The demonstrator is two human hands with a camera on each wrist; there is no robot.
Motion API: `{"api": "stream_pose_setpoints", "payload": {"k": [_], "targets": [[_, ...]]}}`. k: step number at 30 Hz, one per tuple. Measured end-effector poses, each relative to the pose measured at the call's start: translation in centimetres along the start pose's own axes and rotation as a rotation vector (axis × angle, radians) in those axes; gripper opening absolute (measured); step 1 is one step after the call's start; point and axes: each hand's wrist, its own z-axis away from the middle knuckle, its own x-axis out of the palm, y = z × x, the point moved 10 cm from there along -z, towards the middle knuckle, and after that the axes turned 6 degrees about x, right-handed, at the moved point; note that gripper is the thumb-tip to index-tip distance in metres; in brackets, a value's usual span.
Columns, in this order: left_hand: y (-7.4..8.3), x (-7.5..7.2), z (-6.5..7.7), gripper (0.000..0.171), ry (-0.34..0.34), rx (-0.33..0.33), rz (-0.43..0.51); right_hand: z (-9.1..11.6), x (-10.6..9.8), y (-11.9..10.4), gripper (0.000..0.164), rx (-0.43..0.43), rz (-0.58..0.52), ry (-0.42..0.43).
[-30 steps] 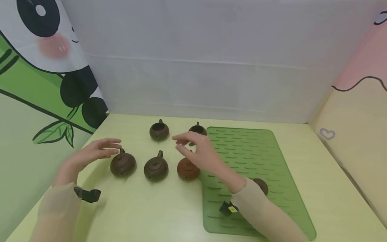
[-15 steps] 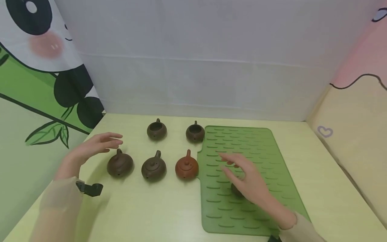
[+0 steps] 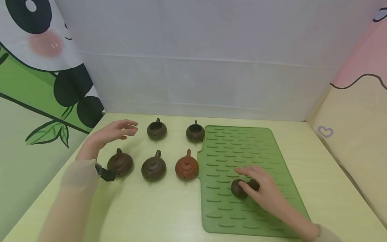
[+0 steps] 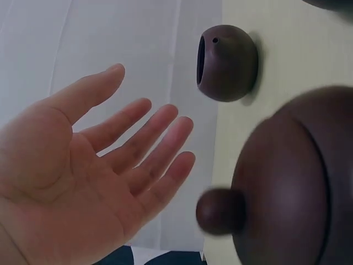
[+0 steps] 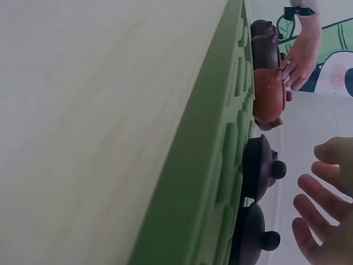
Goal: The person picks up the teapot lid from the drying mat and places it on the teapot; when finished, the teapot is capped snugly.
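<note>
My right hand (image 3: 263, 189) hovers over two dark teapot lids on the green mat, one lid (image 3: 238, 189) by its thumb and another lid (image 3: 254, 184) partly hidden beneath the palm. In the right wrist view its fingers spread apart, short of the lid knob (image 5: 270, 240). My left hand (image 3: 110, 135) hangs empty above and behind the dark lidded teapot (image 3: 120, 164), fingers loosely extended. Beside that pot stand a grey-brown lidded teapot (image 3: 154, 169) and a reddish one (image 3: 186, 168). Two lidless teapots, a left one (image 3: 157, 134) and a right one (image 3: 195, 135), stand behind.
The ribbed green mat (image 3: 217, 215) covers the right part of the pale table (image 3: 145, 211). The reddish pot and the right lidless pot sit close to its left edge. A white cloth wall (image 3: 211, 87) rises behind, with printed panels at both sides.
My right hand has swept from over the reddish teapot rightward and nearer, to the lids on the mat. The left hand has shifted forward and right, off the left teapot.
</note>
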Motion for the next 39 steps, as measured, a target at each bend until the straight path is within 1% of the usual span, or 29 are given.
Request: {"api": "stream_pose_setpoints", "payload": {"k": [3,6,11,14,18,22,25,28,33,39], "targets": [[0.4,0.4,-1.2,0.062,-0.003,0.001,0.017,0.3,0.3,0.5,0.039,0.018,0.052,-0.032],[0.6,0.7,-2.2,0.07,0.003,-0.005,0.011,0.5,0.5,0.9,0.037,0.023,0.086,-0.056],[0.9,1.0,-3.7,0.079,0.018,-0.001,0.032,0.7,0.5,1.1,0.038,0.005,0.113,-0.058],[0.9,0.9,-4.9,0.082,0.047,0.028,0.042,0.8,0.5,1.2,0.036,0.0,0.123,-0.055],[0.9,0.8,-6.4,0.086,0.084,0.083,0.02,0.8,0.6,1.5,0.032,0.021,0.131,-0.074],[0.6,0.9,-7.6,0.088,0.093,0.132,0.006,0.8,0.6,1.5,0.031,0.028,0.142,-0.074],[0.0,1.0,-8.4,0.088,0.087,0.147,0.005,0.7,0.6,1.3,0.031,0.015,0.149,-0.066],[-0.8,1.4,-8.9,0.089,0.057,0.129,0.002,0.7,0.6,1.2,0.032,0.0,0.155,-0.064],[-1.8,2.3,-9.2,0.094,-0.022,0.083,-0.023,0.6,0.7,1.5,0.033,0.012,0.149,-0.08],[-2.6,2.9,-8.8,0.09,-0.062,0.044,-0.033,0.3,0.7,1.8,0.033,0.017,0.144,-0.092]]}}
